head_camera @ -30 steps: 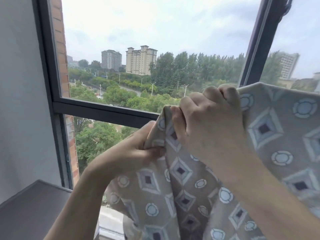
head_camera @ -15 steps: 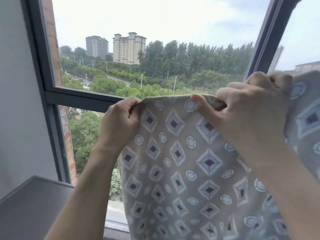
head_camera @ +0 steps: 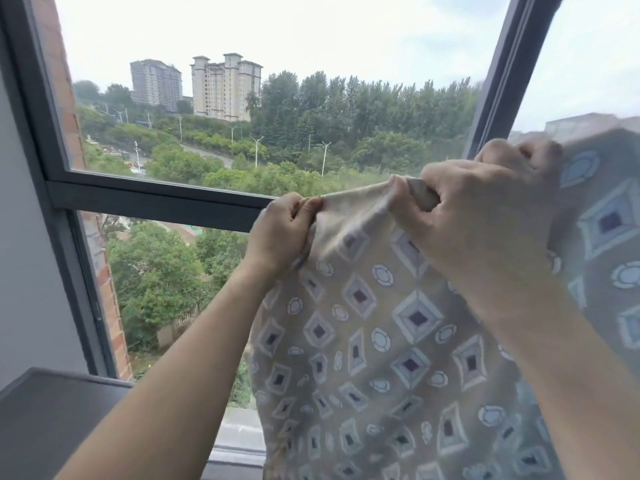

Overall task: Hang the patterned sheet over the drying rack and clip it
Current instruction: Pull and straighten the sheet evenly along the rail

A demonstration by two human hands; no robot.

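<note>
Before a high-rise window (head_camera: 156, 202), a left hand (head_camera: 280, 233) and right hand (head_camera: 485, 216) clamp the patterned sheet (head_camera: 381, 341) along its top edge, stretched left-right; cloth hangs straight down.

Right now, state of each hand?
Left hand: closed, pinching the top edge of the patterned sheet.
Right hand: closed, gripping the same top edge, further right.
</note>
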